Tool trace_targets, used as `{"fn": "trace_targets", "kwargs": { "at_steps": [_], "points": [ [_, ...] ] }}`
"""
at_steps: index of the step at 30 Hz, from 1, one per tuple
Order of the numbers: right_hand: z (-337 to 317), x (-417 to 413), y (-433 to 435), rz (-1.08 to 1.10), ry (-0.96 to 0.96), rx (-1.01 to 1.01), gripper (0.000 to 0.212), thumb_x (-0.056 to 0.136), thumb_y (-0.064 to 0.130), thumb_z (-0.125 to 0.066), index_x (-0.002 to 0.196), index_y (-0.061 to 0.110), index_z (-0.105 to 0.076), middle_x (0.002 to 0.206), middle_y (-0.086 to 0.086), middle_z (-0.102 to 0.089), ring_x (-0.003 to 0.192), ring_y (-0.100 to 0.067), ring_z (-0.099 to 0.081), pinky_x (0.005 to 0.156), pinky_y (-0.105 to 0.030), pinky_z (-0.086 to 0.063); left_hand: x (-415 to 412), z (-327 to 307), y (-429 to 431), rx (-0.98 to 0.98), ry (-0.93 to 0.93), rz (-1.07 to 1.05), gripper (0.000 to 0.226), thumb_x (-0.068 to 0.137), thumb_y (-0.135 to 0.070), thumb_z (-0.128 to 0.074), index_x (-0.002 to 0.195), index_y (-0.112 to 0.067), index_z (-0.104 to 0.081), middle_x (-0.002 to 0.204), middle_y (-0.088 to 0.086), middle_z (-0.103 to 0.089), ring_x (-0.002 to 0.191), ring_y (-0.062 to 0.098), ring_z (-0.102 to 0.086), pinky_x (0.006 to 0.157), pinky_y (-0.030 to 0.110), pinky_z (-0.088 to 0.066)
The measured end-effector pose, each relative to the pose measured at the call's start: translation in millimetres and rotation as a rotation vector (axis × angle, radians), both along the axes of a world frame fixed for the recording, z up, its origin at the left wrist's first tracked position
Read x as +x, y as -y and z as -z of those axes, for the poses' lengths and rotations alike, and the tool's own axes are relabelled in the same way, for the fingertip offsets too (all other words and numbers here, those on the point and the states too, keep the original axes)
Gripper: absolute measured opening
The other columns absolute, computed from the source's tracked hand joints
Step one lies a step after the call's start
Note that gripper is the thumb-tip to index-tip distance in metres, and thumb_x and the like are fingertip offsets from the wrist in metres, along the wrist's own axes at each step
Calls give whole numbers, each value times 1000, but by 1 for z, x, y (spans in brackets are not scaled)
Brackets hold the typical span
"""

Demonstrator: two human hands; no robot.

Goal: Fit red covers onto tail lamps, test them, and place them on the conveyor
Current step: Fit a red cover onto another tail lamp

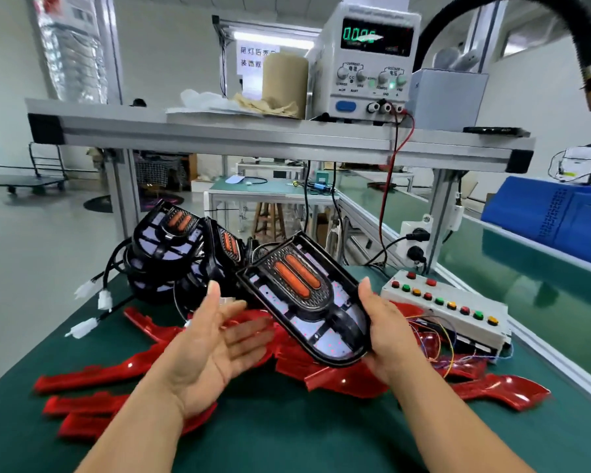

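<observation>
My right hand grips the right edge of a black tail lamp with orange inserts, held tilted above the table. To the left of the lamp my left hand is palm up with straight fingers, blurred, just beside the lamp's lower left edge and holding nothing. Several red covers lie spread on the green mat under both hands. A pile of more black tail lamps with cables and white connectors sits behind my left hand. A white test box with coloured buttons lies to the right.
A power supply with a green display stands on the aluminium shelf overhead, wired down to the table. The green conveyor runs along the right, with a blue bin beyond. A black hose hangs top right.
</observation>
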State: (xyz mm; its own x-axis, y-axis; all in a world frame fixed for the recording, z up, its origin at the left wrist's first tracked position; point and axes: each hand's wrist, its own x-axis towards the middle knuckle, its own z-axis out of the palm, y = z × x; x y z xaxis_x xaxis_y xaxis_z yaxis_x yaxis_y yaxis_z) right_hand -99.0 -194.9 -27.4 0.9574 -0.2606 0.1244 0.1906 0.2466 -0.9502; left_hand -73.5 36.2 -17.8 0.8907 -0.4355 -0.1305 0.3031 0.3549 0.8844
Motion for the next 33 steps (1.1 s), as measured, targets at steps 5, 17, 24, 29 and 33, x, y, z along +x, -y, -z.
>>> {"fn": "trace_targets", "kwargs": {
  "at_steps": [5,17,24,29,33],
  "points": [
    [-5,-11,4,-99,-27,-261,51,78,49,-59,86,0,-74,93,-21,-74,80,-27,-69,79,-38,-55,6,2,-2,119,18,98,69,77,-78,-35,119,-35,-68,118,8,-72,104,28,-70,82,45,-59],
    [-11,-20,5,-233,-107,-458,66,82,55,-51,94,-6,-72,97,-26,-71,79,-20,-63,85,-21,-52,3,12,2,200,-49,199,61,71,-58,-66,101,-7,-78,113,25,-70,101,37,-70,85,49,-59],
    [-20,-21,52,179,-129,-531,35,95,37,-56,79,11,-73,64,-4,-68,57,-13,-63,55,-23,-51,16,6,-14,-29,-20,-88,50,83,-51,-56,90,-7,-80,103,21,-74,83,32,-75,61,42,-62],
    [-13,-18,56,76,-268,-1180,17,89,32,-68,79,20,-73,70,9,-65,68,-5,-60,65,-19,-45,20,9,-11,-70,-44,-122,49,88,-51,-53,82,-12,-82,95,18,-76,75,29,-75,53,38,-60],
    [-12,-16,49,109,-323,-1436,18,86,39,-69,95,24,-68,95,6,-61,94,-14,-58,78,-25,-42,20,13,-10,-79,-61,-132,47,89,-51,-54,84,-14,-82,98,16,-76,78,30,-75,56,39,-61]
  ]
}}
